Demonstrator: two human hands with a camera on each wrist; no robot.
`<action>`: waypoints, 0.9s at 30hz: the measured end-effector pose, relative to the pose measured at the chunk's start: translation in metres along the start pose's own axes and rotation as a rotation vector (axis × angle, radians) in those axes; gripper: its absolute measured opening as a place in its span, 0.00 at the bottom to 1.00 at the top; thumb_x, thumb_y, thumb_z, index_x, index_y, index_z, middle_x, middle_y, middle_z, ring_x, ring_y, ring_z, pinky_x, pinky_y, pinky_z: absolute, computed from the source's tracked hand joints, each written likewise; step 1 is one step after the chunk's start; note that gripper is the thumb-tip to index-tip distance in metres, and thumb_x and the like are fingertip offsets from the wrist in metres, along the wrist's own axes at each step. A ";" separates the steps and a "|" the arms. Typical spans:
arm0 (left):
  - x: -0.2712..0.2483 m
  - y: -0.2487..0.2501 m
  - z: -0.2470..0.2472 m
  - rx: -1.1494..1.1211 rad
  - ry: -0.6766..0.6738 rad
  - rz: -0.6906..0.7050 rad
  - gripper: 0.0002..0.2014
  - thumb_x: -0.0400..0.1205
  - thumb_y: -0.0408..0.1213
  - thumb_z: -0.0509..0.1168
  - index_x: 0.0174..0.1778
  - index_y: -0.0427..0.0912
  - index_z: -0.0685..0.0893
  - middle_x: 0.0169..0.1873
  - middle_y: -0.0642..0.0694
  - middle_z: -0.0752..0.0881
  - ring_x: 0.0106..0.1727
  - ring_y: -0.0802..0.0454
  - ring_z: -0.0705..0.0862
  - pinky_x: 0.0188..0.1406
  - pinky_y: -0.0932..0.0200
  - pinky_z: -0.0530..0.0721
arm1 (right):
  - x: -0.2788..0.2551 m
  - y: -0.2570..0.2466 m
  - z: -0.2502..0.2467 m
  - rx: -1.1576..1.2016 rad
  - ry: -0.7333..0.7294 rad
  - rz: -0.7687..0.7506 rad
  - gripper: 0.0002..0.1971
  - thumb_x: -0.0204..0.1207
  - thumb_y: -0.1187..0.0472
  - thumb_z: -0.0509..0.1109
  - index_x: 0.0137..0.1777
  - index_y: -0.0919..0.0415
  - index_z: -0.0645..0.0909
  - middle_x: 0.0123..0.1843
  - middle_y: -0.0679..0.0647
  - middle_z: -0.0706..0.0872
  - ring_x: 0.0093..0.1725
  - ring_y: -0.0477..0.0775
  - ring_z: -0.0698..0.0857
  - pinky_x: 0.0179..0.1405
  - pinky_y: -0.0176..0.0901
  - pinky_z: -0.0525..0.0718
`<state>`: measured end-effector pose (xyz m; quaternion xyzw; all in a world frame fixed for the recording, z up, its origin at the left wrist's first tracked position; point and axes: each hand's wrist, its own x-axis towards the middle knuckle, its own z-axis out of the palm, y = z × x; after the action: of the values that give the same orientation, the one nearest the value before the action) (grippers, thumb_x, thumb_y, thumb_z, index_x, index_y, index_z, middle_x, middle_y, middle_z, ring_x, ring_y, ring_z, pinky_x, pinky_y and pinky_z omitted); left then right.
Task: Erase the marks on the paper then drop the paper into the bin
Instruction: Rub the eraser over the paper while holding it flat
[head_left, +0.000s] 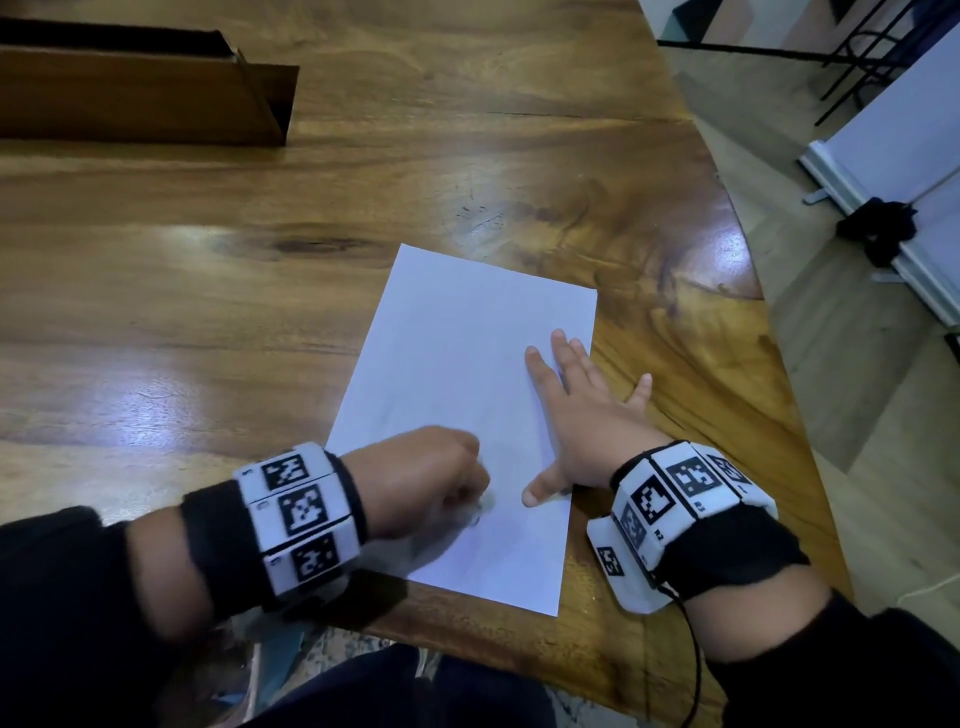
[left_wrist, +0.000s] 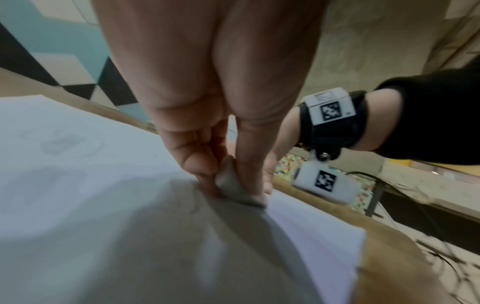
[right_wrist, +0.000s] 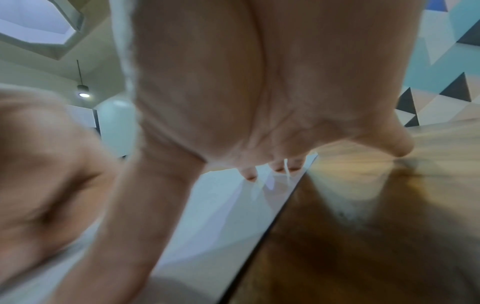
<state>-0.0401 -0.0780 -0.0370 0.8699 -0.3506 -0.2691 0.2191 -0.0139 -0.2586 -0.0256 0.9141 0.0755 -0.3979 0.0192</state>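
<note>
Left grip (head_left: 431, 478) pinches an eraser (left_wrist: 233, 189) on the paper (head_left: 467, 364); right grip (head_left: 582, 415) lies flat, fingers spread (wooden box (head_left: 145, 88) far across the counter (head_left: 208, 234)).

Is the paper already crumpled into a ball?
No, the paper lies flat on the wooden table, with the right hand spread on it.

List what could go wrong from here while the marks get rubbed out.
1. The paper overhangs the table edge near the left hand; hard strokes there may crease or tear it.
2. The right hand presses only the sheet's right side, so the left part could slide or buckle.
3. Faint marks farther up the sheet seem untouched by the eraser and may be missed.
</note>
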 end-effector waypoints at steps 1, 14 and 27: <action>-0.005 0.001 0.002 0.001 -0.066 0.007 0.06 0.73 0.34 0.64 0.32 0.38 0.82 0.36 0.50 0.74 0.38 0.50 0.74 0.36 0.64 0.71 | 0.000 0.000 0.001 -0.006 0.003 -0.003 0.72 0.56 0.36 0.80 0.79 0.49 0.22 0.78 0.50 0.16 0.79 0.49 0.22 0.69 0.84 0.36; 0.003 0.015 0.006 0.074 -0.143 0.062 0.06 0.74 0.34 0.65 0.41 0.40 0.87 0.40 0.47 0.79 0.44 0.47 0.81 0.38 0.62 0.70 | 0.000 0.002 0.002 -0.035 0.053 -0.028 0.72 0.56 0.34 0.79 0.80 0.51 0.22 0.79 0.53 0.17 0.79 0.51 0.23 0.74 0.75 0.29; -0.006 -0.008 0.008 0.203 -0.107 0.071 0.10 0.73 0.31 0.64 0.47 0.35 0.85 0.35 0.49 0.78 0.38 0.52 0.80 0.38 0.65 0.73 | -0.001 0.000 -0.001 -0.015 0.022 -0.012 0.72 0.56 0.37 0.81 0.80 0.51 0.23 0.79 0.52 0.17 0.79 0.52 0.22 0.71 0.81 0.32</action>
<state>-0.0443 -0.0698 -0.0456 0.8591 -0.4177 -0.2704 0.1202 -0.0136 -0.2584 -0.0241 0.9177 0.0843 -0.3875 0.0229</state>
